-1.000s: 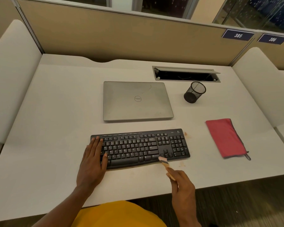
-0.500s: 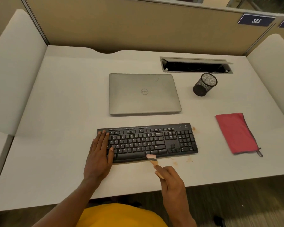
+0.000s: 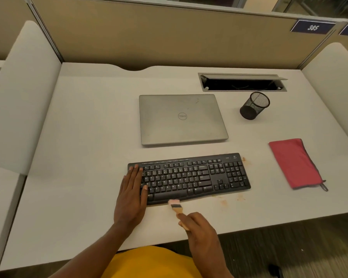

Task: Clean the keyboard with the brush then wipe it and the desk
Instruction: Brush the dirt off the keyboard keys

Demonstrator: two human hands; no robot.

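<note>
The bench (image 3: 84,157) carries all items. A closed laptop (image 3: 182,119) lies behind the keyboard (image 3: 199,177), whose long axis runs left to right along the near edge. A cable recess (image 3: 242,83) at the rear stands open, its inside dark. A red cloth (image 3: 295,163) lies well right of the keyboard. The left hand (image 3: 132,195) rests flat on the keyboard's left end, fingers straight and together. The mesh cup (image 3: 254,106) shows only its own mesh inside. The right hand (image 3: 199,227) pinches the brush (image 3: 176,206) by its handle; the bristles point away and left and touch the keyboard's near edge.
</note>
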